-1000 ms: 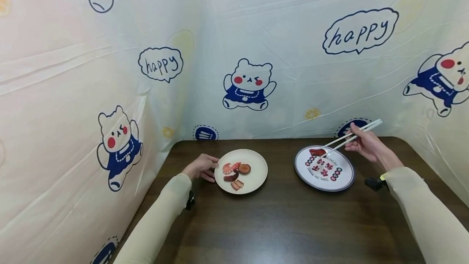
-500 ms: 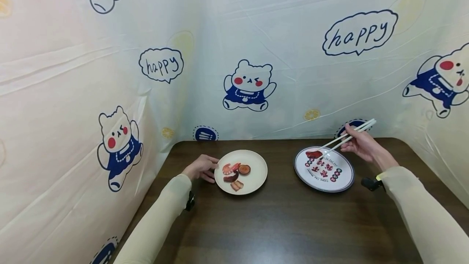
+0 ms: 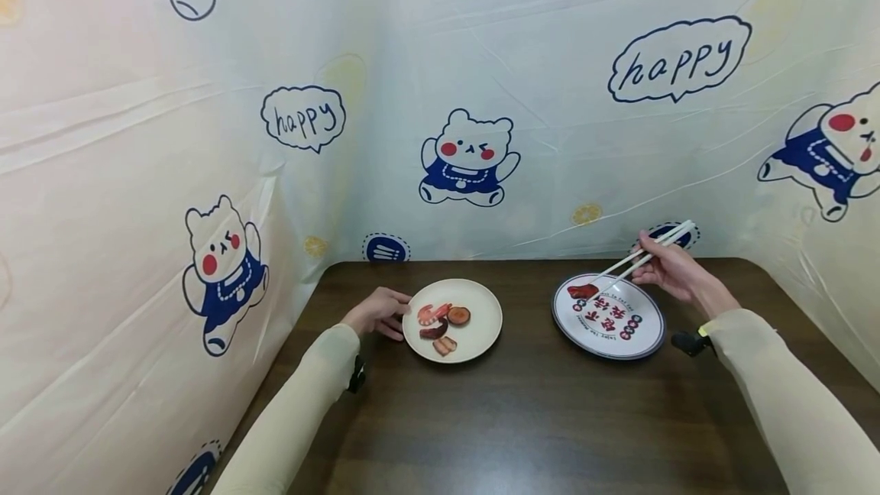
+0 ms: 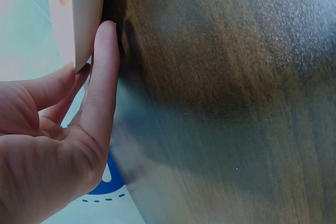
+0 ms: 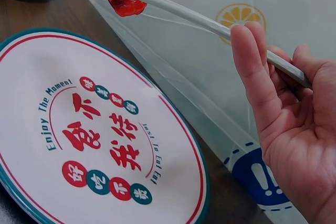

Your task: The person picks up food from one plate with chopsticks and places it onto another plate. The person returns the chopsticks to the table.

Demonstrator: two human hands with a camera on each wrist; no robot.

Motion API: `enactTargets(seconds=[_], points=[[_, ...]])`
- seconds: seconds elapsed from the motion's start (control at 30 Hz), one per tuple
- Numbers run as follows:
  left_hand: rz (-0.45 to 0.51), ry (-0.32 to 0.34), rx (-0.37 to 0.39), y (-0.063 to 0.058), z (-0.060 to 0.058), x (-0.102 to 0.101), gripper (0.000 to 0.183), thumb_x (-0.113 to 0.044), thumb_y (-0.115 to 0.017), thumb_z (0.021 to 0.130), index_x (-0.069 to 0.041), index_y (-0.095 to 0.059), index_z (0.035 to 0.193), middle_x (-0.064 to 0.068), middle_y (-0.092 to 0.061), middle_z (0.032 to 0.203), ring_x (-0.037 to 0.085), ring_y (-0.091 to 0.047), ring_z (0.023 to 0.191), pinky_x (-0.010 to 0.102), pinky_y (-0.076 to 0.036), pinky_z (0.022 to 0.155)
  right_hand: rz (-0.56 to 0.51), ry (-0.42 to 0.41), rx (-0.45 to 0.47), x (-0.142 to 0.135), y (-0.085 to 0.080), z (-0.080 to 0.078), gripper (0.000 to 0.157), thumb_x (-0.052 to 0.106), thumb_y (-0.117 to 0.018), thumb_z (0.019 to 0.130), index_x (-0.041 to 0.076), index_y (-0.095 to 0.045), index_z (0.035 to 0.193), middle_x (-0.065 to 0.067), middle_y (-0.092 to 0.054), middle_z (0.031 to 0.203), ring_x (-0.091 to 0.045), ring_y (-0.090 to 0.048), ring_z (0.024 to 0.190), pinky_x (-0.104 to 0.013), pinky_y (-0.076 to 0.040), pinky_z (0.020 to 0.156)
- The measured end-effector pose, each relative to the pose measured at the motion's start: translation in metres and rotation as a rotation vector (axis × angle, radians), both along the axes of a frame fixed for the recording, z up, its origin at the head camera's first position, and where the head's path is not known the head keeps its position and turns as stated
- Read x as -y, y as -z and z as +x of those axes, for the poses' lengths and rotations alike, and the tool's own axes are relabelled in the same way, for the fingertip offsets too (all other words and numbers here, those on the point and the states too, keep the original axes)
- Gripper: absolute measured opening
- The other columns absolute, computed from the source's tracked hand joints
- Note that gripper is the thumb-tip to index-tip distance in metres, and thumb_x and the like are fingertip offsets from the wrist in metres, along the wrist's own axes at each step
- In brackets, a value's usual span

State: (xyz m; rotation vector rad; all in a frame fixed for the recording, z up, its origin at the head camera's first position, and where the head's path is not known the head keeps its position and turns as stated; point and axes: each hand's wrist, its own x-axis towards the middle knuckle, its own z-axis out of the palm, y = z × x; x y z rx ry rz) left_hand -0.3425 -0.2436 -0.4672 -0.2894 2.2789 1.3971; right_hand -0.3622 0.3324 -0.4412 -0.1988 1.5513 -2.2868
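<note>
My left hand (image 3: 376,313) pinches the left rim of a cream plate (image 3: 481,334), thumb on the rim and a finger along its underside. On that plate lie a shrimp (image 3: 431,315), a round brown slice (image 3: 458,316), a dark red-brown piece (image 3: 434,331) and a striped, bacon-like piece (image 3: 444,346). My right hand (image 3: 677,272) holds a pair of pale chopsticks (image 5: 205,23). Between their tips is a glossy red piece of meat (image 5: 127,4), raised above the white plate in the right wrist view. That blue-rimmed plate (image 5: 31,77) bears red lettering.
Both plates stand on a dark brown wooden table (image 3: 522,411), with a strip of table between them. Behind and to the left hangs a pale printed cloth (image 3: 550,159) with bears and "happy" bubbles, meeting the table's back edge.
My right hand, the chopsticks and the red meat have drifted left over the white plate. My left hand and the cream plate have stayed in place.
</note>
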Motion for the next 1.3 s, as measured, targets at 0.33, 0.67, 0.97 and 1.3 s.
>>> enactTargets(seconds=[0.33,0.67,0.97,1.3], points=[[0.0,0.001,-0.009,-0.003,-0.003,-0.001,0.04,-0.008,-0.059,0.108,0.0,-0.059,0.148,0.02,-0.067,0.127,0.03,-0.074,0.085,0.043,-0.067,0.072,-0.014,-0.039,-0.051,0.013,-0.003,-0.003,0.046,0.032,-0.038,0.116,0.004,-0.068,0.097,-0.013,-0.073,0.076,-0.021,-0.075,0.068,-0.033,-0.066,0.07],[-0.003,0.001,-0.007,0.001,-0.001,0.001,0.04,-0.007,-0.059,0.107,0.001,-0.06,0.147,0.02,-0.066,0.127,0.03,-0.074,0.085,0.044,-0.067,0.071,-0.011,-0.035,-0.06,0.027,0.001,-0.002,0.046,0.033,-0.038,0.116,0.001,-0.066,0.097,-0.014,-0.073,0.076,-0.022,-0.076,0.067,-0.033,-0.066,0.068],[-0.002,-0.006,-0.009,0.001,0.001,0.0,0.04,-0.007,-0.06,0.107,0.0,-0.06,0.147,0.02,-0.065,0.127,0.03,-0.073,0.084,0.044,-0.067,0.071,0.007,-0.041,-0.06,0.036,0.002,-0.001,0.045,0.034,-0.039,0.116,0.003,-0.067,0.098,-0.013,-0.072,0.077,-0.021,-0.075,0.068,-0.033,-0.066,0.069],[0.002,0.004,-0.012,-0.001,0.002,0.0,0.041,-0.007,-0.058,0.108,0.001,-0.059,0.148,0.02,-0.065,0.129,0.03,-0.073,0.084,0.044,-0.067,0.072,-0.013,-0.061,-0.078,0.046,0.007,-0.002,0.047,0.033,-0.035,0.117,0.006,-0.068,0.096,-0.012,-0.073,0.077,-0.02,-0.075,0.068,-0.033,-0.066,0.07]])
